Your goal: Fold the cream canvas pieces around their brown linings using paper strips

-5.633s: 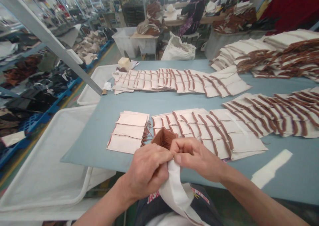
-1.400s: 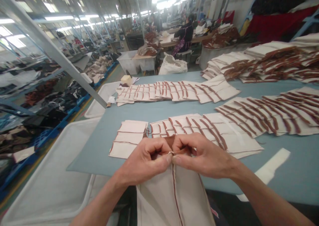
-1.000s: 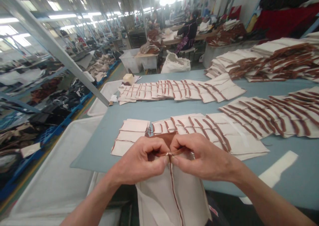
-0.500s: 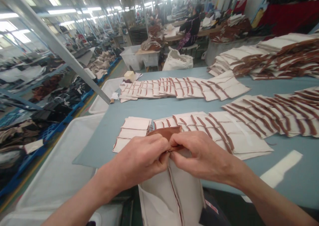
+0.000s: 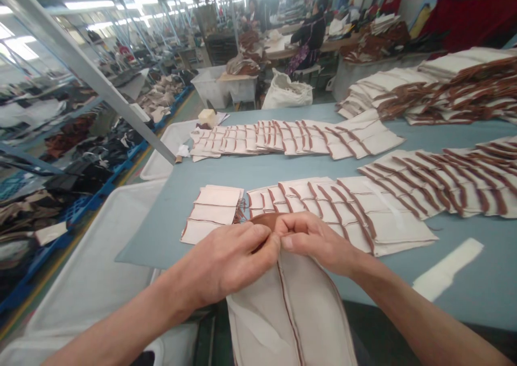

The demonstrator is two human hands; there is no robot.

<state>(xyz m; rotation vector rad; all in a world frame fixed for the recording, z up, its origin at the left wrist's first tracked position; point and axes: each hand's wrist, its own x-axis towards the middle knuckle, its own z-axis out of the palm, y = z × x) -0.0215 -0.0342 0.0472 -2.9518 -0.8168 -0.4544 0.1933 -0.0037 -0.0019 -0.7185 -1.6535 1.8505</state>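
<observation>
1. Sitting at the far left, blue crates (image 5: 84,207) hold dark and brown material, with a pale card (image 5: 50,233) on top; whether it bears print is too blurred to tell.
2. Next comes a white tub (image 5: 97,269), just beside the left edge of the blue-green table (image 5: 161,226).
3. On the table's near left lies a small stack of cream panels (image 5: 214,207), its seams running roughly crosswise.
4. The left hand (image 5: 236,253) is curled nearly closed, thumb and fingers pinching the top edge of the cream piece.
5. Between the hands and below them hangs that cream piece (image 5: 313,301), in front of the table's near edge. Its long axis runs from the fingertips down toward the person, the lower end slanting slightly right; a brown-edged seam follows its length. Brown material (image 5: 264,217) shows just beyond the fingers.
6. The right hand (image 5: 315,242) pinches the same edge, thumb against bent forefinger, its fingertips touching the left's.
7. Behind it, overlapping panels (image 5: 347,210) spread rightward.
8. Farthest right on the table, a pale strip (image 5: 448,269) lies diagonally.
</observation>
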